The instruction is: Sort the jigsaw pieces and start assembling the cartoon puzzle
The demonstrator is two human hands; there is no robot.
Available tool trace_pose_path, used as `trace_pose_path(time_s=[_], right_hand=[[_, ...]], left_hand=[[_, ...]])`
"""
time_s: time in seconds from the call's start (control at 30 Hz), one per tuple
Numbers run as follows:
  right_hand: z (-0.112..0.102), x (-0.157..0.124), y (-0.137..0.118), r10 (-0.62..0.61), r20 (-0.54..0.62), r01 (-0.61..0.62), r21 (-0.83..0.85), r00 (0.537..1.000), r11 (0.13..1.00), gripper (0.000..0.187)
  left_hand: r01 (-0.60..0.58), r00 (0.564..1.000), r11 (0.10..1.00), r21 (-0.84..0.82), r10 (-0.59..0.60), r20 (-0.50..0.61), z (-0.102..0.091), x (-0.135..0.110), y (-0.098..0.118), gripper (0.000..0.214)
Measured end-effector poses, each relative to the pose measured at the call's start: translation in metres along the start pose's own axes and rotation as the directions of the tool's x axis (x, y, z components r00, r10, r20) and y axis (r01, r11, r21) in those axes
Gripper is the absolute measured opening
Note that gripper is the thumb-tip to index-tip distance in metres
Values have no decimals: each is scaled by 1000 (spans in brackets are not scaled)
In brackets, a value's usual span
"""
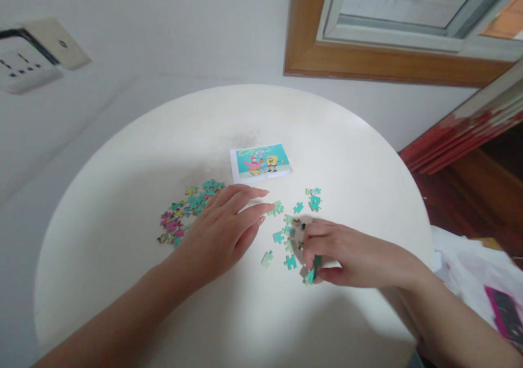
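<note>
My left hand (226, 223) hovers over the table with its fingers stretched out and holds nothing. Its index fingertip reaches a small cluster of green and teal puzzle pieces (277, 209). To the right, my right hand (333, 251) is curled over more pieces, with a teal puzzle piece (309, 276) at its thumb and fingers; the exact grip is partly hidden. Loose teal and pale green pieces (290, 262) lie between the hands. Beside my left wrist spreads a pile of teal, pink and yellow pieces (171, 223), partly covered by that hand.
A picture card (261, 162) with cartoon figures lies beyond my hands on the round white table (253, 106). Walls and a wood-framed window (368, 62) stand behind. White sheets or bags and a pink-edged dark object (506, 311) are at the lower right.
</note>
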State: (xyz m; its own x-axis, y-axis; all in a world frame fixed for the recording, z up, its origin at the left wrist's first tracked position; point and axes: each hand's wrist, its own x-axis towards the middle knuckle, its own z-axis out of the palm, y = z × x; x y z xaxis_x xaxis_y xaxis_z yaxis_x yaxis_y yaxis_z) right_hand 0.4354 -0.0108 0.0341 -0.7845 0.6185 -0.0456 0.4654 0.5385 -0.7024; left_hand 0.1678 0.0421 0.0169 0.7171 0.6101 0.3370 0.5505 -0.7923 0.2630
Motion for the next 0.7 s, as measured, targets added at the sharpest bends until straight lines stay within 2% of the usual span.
trace_pose_path(time_s=[0.37, 0.43, 0.5, 0.53, 0.6, 0.67, 0.7], right_hand=[[4, -1, 0, -7, 37, 4, 84, 999, 996, 17], [2, -2, 0, 23, 4, -23, 122, 1000, 992, 16], [1, -3, 4, 119, -115, -100, 155, 986, 983, 11], [0, -3, 7, 181, -203, -150, 162, 962, 975, 8], [-2, -2, 15, 284, -386, -248, 140, 878, 959, 3], [-2, 1, 23, 326, -514, -334, 80, 794, 939, 4], [-2, 2, 27, 334, -549, -367, 53, 766, 929, 4]], left_hand=[[-5, 1000, 1000, -20, 5, -14, -1, -1, 4, 27], [-6, 1000, 1000, -17, 5, -14, -1, -1, 5, 27], [-5, 1000, 1000, -13, 5, -12, 0, -1, 5, 27], [-3, 1000, 1000, -14, 3, -9, 1, -1, 4, 27], [-2, 1000, 1000, -19, 2, -5, 2, -2, 4, 27], [-7, 1000, 1000, -27, 7, -2, 3, -2, 3, 27], [-11, 1000, 1000, -28, 11, -2, 3, -2, 3, 27]])
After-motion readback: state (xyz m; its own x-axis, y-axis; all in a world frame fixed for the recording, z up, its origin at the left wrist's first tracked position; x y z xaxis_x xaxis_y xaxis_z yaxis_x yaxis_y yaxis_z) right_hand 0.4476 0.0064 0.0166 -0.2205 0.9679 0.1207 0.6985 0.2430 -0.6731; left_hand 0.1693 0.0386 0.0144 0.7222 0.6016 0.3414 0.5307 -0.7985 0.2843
